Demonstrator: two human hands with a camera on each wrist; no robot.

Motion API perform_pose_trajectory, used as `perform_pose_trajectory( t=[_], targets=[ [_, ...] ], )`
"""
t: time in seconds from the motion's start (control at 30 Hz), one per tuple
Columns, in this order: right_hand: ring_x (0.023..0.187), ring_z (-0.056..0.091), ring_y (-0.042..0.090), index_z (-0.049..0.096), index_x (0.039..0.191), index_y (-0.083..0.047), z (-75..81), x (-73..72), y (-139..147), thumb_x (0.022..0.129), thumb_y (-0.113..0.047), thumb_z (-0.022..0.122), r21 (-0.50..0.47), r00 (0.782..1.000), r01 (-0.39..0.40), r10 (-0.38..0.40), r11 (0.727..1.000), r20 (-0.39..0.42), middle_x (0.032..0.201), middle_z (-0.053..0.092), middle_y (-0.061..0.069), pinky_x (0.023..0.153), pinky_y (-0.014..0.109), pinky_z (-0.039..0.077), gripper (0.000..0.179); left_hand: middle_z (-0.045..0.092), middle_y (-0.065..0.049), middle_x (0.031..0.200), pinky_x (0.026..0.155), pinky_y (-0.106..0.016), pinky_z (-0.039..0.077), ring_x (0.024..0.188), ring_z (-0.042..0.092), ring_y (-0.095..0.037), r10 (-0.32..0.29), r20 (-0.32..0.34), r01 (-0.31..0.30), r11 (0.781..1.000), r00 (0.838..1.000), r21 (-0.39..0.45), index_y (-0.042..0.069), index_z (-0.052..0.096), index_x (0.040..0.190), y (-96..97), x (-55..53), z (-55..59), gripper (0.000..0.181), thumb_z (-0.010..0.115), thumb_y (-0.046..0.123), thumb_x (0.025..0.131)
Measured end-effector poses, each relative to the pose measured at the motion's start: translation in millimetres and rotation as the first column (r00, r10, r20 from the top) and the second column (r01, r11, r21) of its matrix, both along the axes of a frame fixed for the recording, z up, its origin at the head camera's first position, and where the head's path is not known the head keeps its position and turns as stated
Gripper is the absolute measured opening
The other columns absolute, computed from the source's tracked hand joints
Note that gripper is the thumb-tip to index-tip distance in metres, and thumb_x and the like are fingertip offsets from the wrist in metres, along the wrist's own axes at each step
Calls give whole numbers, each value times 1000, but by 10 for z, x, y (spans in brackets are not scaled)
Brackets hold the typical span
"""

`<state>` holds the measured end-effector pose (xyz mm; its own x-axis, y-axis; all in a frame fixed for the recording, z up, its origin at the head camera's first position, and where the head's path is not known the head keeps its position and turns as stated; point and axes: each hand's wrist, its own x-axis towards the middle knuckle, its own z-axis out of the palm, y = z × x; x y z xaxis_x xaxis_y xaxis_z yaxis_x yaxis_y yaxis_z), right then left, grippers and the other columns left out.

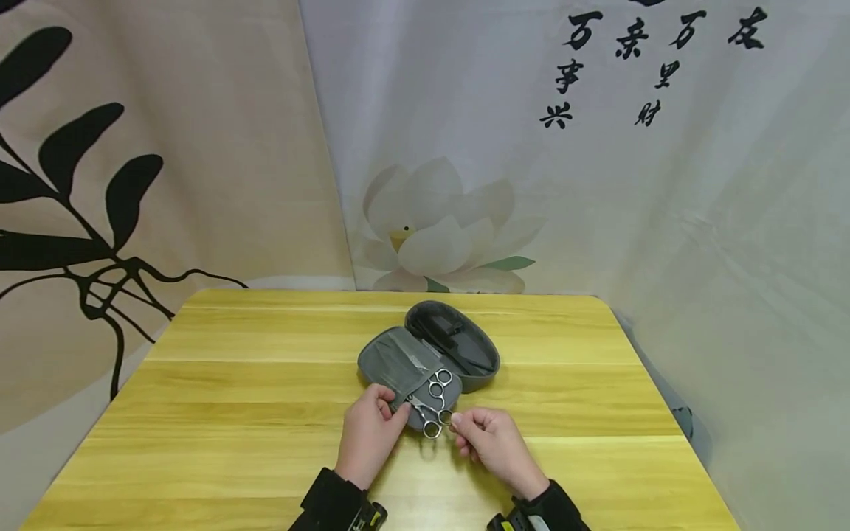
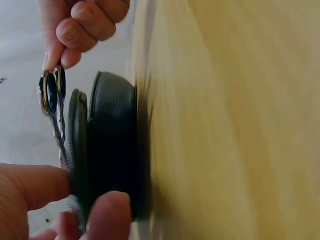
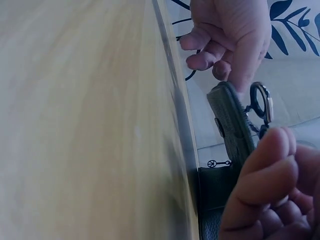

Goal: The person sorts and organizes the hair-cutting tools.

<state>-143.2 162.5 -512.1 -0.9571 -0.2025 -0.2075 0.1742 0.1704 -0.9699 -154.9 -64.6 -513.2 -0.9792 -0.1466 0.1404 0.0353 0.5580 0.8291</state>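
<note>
A grey zip case (image 1: pixel 410 372) lies unfolded on the table, its flap toward me. Two pairs of silver scissors are tucked by their blades under the flap's band. My right hand (image 1: pixel 494 448) pinches a finger ring of the nearer scissors (image 1: pixel 431 428), whose handles stick out past the flap's edge. The farther scissors (image 1: pixel 436 388) lie beside them. At the flap's left edge, my left hand (image 1: pixel 373 436) grips the case between thumb and fingers. In the left wrist view, the scissors' rings (image 2: pixel 50 91) stand slightly off the flap, below the right fingertips.
Dark tools (image 1: pixel 446 333) lie in the case's deeper half, their kind unclear. The wooden table (image 1: pixel 232 413) carries the case near its middle. A printed cloth (image 1: pixel 664 221) hangs behind the table's far edge.
</note>
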Motion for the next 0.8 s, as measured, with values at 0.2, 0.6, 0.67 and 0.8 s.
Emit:
perform_pose_trajectory(
  t=[0.2, 0.6, 0.67, 0.8],
  targets=[
    [61, 61, 7, 71, 98, 12, -6, 6, -34, 103, -27, 72, 8, 1000, 7, -7, 1000, -15, 74, 67, 2, 49, 18, 45, 39, 67, 1, 68, 57, -29, 51, 61, 60, -12, -50, -149, 5, 958, 987, -287, 7, 74, 84, 31, -53, 39, 7, 80, 6, 87],
    [54, 62, 9, 75, 84, 5, 44, 30, -191, 100, -28, 77, 130, 990, 122, -110, 984, -93, 67, 69, 6, 48, 19, 48, 37, 53, 3, 64, 50, -29, 45, 57, 52, -13, -173, -397, -6, 912, 901, -410, 14, 52, 70, 33, -44, 65, 33, 78, -3, 82],
    [54, 62, 9, 75, 83, 4, 43, 14, -221, 100, -29, 76, 151, 988, 130, -114, 980, -107, 65, 68, 4, 48, 19, 49, 37, 55, 3, 65, 51, -29, 46, 58, 53, -13, -185, -396, 4, 909, 899, -417, 14, 52, 71, 31, -34, 63, 33, 79, -2, 82],
    [51, 62, 9, 74, 78, 1, 64, -28, -306, 100, -30, 76, 163, 981, 147, -123, 976, -150, 62, 67, 4, 47, 20, 49, 39, 57, 2, 68, 52, -25, 46, 60, 55, -11, -237, -392, 55, 905, 889, -422, 14, 54, 74, 39, -18, 62, 30, 78, -2, 84]
  ],
)
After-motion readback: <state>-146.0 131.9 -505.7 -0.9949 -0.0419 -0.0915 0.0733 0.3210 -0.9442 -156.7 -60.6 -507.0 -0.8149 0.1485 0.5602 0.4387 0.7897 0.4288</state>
